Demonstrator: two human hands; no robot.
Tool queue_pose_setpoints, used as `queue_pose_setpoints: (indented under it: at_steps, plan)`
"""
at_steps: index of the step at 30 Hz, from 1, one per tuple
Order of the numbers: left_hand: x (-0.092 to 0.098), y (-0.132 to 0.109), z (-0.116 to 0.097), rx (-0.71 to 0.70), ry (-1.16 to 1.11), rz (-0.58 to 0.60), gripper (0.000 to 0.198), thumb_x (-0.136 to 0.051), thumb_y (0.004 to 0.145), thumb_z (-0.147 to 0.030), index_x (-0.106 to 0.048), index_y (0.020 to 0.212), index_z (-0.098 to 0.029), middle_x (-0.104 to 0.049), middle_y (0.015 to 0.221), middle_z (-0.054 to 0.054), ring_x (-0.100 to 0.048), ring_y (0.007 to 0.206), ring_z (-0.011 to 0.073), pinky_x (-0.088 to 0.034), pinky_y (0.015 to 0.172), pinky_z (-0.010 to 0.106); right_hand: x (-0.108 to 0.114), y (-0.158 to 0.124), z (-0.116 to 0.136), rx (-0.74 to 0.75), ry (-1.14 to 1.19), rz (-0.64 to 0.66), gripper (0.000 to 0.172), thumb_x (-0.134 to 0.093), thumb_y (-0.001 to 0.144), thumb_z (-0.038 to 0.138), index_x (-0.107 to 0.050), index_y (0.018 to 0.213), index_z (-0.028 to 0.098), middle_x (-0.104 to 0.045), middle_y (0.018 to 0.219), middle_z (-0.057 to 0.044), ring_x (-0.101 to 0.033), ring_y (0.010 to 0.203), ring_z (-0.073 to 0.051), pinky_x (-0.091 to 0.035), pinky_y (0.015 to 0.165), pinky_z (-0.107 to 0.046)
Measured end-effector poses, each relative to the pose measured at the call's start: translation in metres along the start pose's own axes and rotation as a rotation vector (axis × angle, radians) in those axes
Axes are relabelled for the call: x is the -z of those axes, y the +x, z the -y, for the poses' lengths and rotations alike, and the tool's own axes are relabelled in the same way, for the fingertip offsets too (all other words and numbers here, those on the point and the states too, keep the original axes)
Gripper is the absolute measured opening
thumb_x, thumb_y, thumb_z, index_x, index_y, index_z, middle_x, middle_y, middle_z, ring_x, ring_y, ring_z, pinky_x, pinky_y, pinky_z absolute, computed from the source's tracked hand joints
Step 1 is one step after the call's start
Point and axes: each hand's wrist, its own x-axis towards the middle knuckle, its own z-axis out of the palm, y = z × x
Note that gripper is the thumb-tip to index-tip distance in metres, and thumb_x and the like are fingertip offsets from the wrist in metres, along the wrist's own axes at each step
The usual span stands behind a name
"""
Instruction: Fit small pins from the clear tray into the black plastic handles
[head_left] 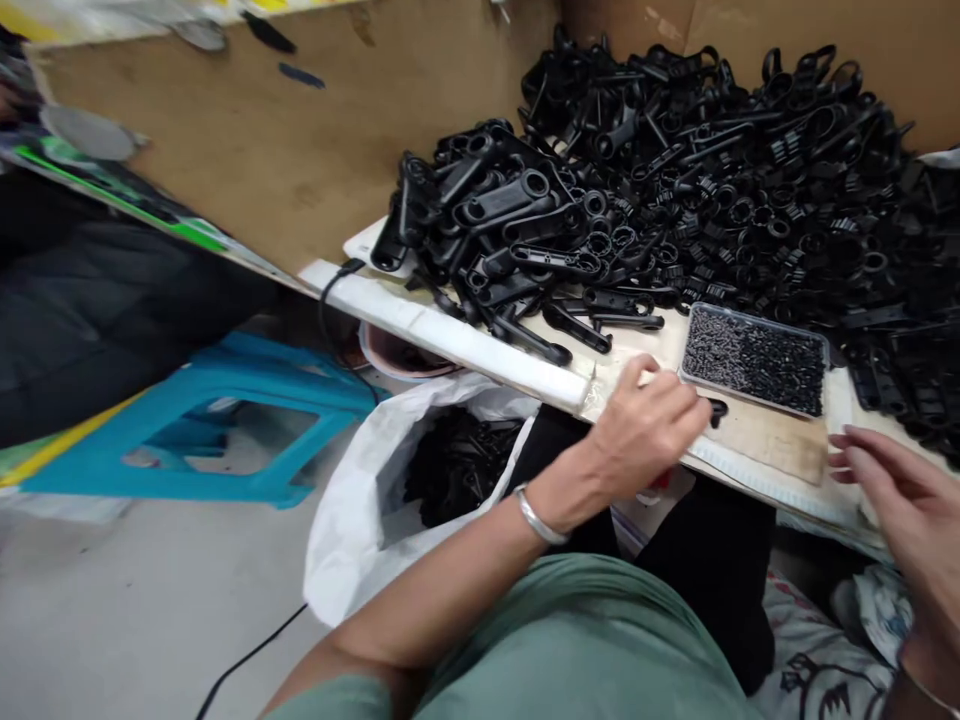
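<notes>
My left hand [652, 425] is closed over the table's front edge, its fingers curled round a black plastic part. Only the rounded end of that black plastic part [718, 411] shows past the knuckles; the rest is hidden. To the right, my right hand [900, 490] hovers by the edge of a wooden board [799, 445], fingers stretched and a little blurred, with nothing visible in them. Just behind the board sits a clear plastic box [826, 350] of small dark pieces, possibly screws or pins. Black plastic handle-like parts [510, 200] lie heaped behind my left hand.
Ring-shaped black parts [765, 215] pile up against a cardboard wall [750, 30]. A white padded strip [450, 335] lines the table's left edge. Below stand a white sack [352, 500] holding black parts and a blue stool [225, 420]. A black cable [255, 650] crosses the floor.
</notes>
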Motion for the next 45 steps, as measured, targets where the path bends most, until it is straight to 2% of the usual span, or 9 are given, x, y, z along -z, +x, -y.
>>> queue_pose_setpoints:
  at_steps: [4,9,13,23,26,29,35,40,45]
  plan:
    - [-0.021,0.001,-0.03,-0.063,-0.045,0.016,0.024,-0.044,0.102,-0.013,-0.065,0.089,-0.012,-0.065,0.08,0.004,-0.054,0.077,0.017,-0.039,0.08,0.034,-0.024,0.006,0.018,0.102,-0.006,0.061,0.034,-0.064,0.089,0.05,-0.076,0.111,0.027,-0.077,0.105,-0.005,-0.073,0.091,-0.026,-0.056,0.092,-0.046]
    - [-0.015,-0.007,-0.015,0.087,-0.125,0.067,0.011,-0.056,0.098,-0.02,-0.065,0.102,-0.014,-0.07,0.114,0.009,-0.059,0.099,0.0226,-0.041,0.087,0.037,-0.031,0.028,0.035,0.28,-0.056,0.075,0.023,-0.061,0.093,0.041,-0.076,0.103,0.028,-0.077,0.102,-0.003,-0.072,0.086,-0.022,-0.055,0.084,-0.038]
    - [-0.014,-0.013,-0.005,0.192,-0.315,0.133,0.012,-0.06,0.096,-0.016,-0.064,0.107,-0.016,-0.073,0.106,0.004,-0.061,0.098,0.0203,-0.043,0.089,0.034,-0.044,0.051,0.043,0.374,-0.234,0.142,0.022,-0.057,0.093,0.034,-0.077,0.098,0.025,-0.076,0.1,-0.006,-0.069,0.088,-0.025,-0.051,0.082,-0.039]
    - [-0.016,-0.009,0.004,0.227,-0.471,0.129,0.014,-0.065,0.094,-0.021,-0.068,0.107,-0.016,-0.074,0.103,0.006,-0.063,0.099,0.0193,-0.045,0.09,0.033,-0.052,0.086,0.069,0.246,-0.662,0.433,0.023,-0.058,0.088,0.031,-0.078,0.098,0.026,-0.074,0.083,-0.007,-0.064,0.075,-0.025,-0.038,0.063,-0.034]
    - [-0.009,0.006,0.016,0.254,-0.428,0.137,0.014,-0.059,0.097,-0.019,-0.069,0.106,-0.015,-0.074,0.101,0.006,-0.061,0.097,0.0196,-0.043,0.089,0.033,-0.05,0.09,0.074,0.228,-0.689,0.479,0.023,-0.056,0.088,0.029,-0.077,0.093,0.024,-0.074,0.082,-0.008,-0.061,0.073,-0.024,-0.035,0.061,-0.033]
    - [-0.007,0.03,0.026,0.261,-0.349,0.237,0.018,-0.053,0.098,-0.016,-0.071,0.096,-0.016,-0.073,0.094,0.005,-0.058,0.094,0.0213,-0.04,0.086,0.035,-0.051,0.09,0.074,0.212,-0.702,0.455,0.021,-0.056,0.087,0.028,-0.077,0.091,0.024,-0.072,0.081,-0.008,-0.059,0.069,-0.022,-0.03,0.058,-0.031]
    - [-0.032,0.067,0.036,0.174,-0.257,0.416,0.023,-0.051,0.091,-0.005,-0.068,0.08,-0.017,-0.066,0.083,0.004,-0.054,0.098,0.023,-0.034,0.087,0.038,-0.049,0.083,0.067,0.207,-0.544,0.342,0.019,-0.057,0.087,0.031,-0.074,0.088,0.022,-0.069,0.072,-0.004,-0.055,0.063,-0.018,-0.033,0.061,-0.031]
    - [-0.046,0.075,0.036,0.122,-0.26,0.491,0.025,-0.049,0.089,0.0,-0.065,0.078,-0.016,-0.059,0.072,0.002,-0.054,0.092,0.021,-0.032,0.091,0.041,-0.046,0.079,0.055,0.125,-0.23,0.149,0.009,-0.068,0.079,0.027,-0.075,0.08,0.022,-0.07,0.071,-0.002,-0.063,0.067,-0.016,-0.043,0.071,-0.031]
    - [-0.043,0.073,0.034,0.131,-0.25,0.522,0.03,-0.043,0.092,0.0,-0.066,0.078,-0.015,-0.061,0.076,0.003,-0.056,0.097,0.022,-0.032,0.093,0.042,-0.05,0.074,0.048,0.013,0.101,0.114,0.006,-0.072,0.076,0.027,-0.075,0.079,0.023,-0.068,0.067,0.0,-0.06,0.06,-0.015,-0.044,0.061,-0.03]
